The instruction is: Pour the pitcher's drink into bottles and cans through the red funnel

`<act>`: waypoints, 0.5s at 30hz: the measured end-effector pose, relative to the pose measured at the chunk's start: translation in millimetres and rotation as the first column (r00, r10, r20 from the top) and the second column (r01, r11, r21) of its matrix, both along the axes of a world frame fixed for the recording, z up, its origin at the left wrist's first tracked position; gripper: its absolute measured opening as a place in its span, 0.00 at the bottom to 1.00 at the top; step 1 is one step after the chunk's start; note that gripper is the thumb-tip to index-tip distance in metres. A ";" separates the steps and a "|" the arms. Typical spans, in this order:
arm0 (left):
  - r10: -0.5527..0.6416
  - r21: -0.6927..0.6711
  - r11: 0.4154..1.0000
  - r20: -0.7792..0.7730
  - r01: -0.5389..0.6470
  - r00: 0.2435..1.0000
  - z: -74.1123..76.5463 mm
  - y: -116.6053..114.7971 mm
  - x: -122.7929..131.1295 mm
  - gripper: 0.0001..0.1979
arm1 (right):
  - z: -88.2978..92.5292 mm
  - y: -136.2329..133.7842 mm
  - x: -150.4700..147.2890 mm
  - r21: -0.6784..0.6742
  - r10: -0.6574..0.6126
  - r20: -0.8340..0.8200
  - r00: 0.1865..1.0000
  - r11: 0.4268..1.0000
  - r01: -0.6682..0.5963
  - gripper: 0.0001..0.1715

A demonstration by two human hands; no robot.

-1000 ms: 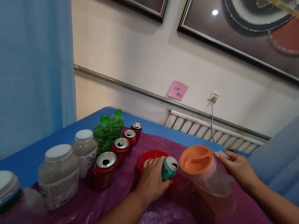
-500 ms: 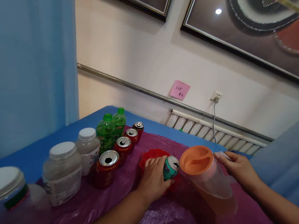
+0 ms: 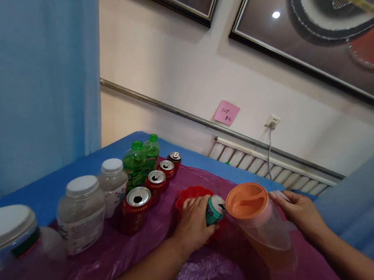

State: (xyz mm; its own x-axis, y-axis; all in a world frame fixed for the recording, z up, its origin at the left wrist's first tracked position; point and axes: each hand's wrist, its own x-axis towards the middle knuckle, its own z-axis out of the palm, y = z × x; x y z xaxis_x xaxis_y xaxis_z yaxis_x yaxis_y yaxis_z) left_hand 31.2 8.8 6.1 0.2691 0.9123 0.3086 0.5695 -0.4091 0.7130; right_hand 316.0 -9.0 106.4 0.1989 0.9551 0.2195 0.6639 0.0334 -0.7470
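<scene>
My left hand (image 3: 196, 223) is wrapped around a teal drink can (image 3: 215, 210), its opened top tilted toward the right. The can is over a red scalloped bowl (image 3: 192, 193), partly hidden by that hand. Just right of the can stands a clear plastic pitcher (image 3: 272, 251) with an orange lid (image 3: 247, 200), brownish liquid showing low inside. My right hand (image 3: 298, 210) is closed at the pitcher's handle side, thumb on a pale part near the rim; the fingers beneath are partly hidden.
Several red cans (image 3: 139, 207) stand in a row on the purple plastic sheet (image 3: 208, 276). Behind them are two green bottles (image 3: 135, 163). White-lidded clear jars (image 3: 83, 213) line the left. A blue curtain (image 3: 34, 84) hangs at left, and a radiator (image 3: 242, 156) is beyond the table.
The view has shifted very slightly, so everything sits a little further right. Both hands keep their hold, with no clear movement of can or pitcher.
</scene>
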 end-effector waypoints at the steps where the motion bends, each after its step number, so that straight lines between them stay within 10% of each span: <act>1: 0.001 0.001 1.000 0.004 -0.001 1.000 0.1 0.0 -0.1 0.31 | -0.5 0.3 0.3 -0.001 0.000 -0.004 1.000 1.000 0.000 0.35; 15: 0.008 -0.018 1.000 -0.008 -0.008 1.000 2.0 -2.1 0.0 0.33 | 1.2 0.0 -2.3 -0.012 -0.007 -0.047 0.999 1.000 0.007 0.35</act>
State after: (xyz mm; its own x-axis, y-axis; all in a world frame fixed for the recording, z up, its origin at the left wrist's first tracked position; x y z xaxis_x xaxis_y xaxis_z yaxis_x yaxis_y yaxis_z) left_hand 31.2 6.7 8.1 0.2642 0.9199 0.2898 0.5786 -0.3916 0.7155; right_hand 313.7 -8.9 107.6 0.2156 0.9562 0.1979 0.6281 0.0194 -0.7779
